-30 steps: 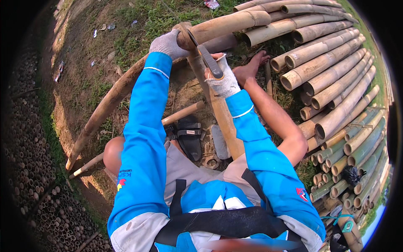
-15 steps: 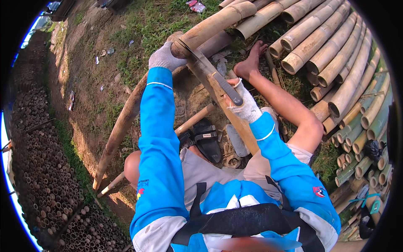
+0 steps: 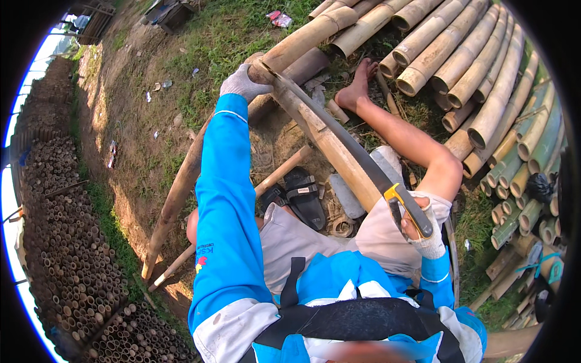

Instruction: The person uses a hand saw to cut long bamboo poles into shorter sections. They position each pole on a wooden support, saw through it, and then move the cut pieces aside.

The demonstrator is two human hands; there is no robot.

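Observation:
My right hand (image 3: 426, 233), in a white glove with bare fingertips, is closed round the yellow-and-black handle of a hand saw (image 3: 357, 145). The long dark blade runs up and left to a bamboo pole (image 3: 311, 39), where its tip sits at the pole's near end. My left hand (image 3: 241, 83), gloved, grips that end just left of the blade. Beneath, the pole rests across a stand of poles, whose pale split leg (image 3: 348, 163) slopes down toward my lap. The fingers of my left hand are partly hidden behind the bamboo.
Stacked bamboo poles (image 3: 472, 66) fill the right, with greenish ones (image 3: 538, 151) below. A brown prop pole (image 3: 172, 206) slants down at the left. Black sandals (image 3: 302, 196) and a grey block (image 3: 346, 195) lie between my legs. Many cut bamboo pieces (image 3: 72, 242) are piled far left.
My right hand has pulled the saw back toward my right hip, down and right, so more blade shows. My left hand keeps its grip on the bamboo.

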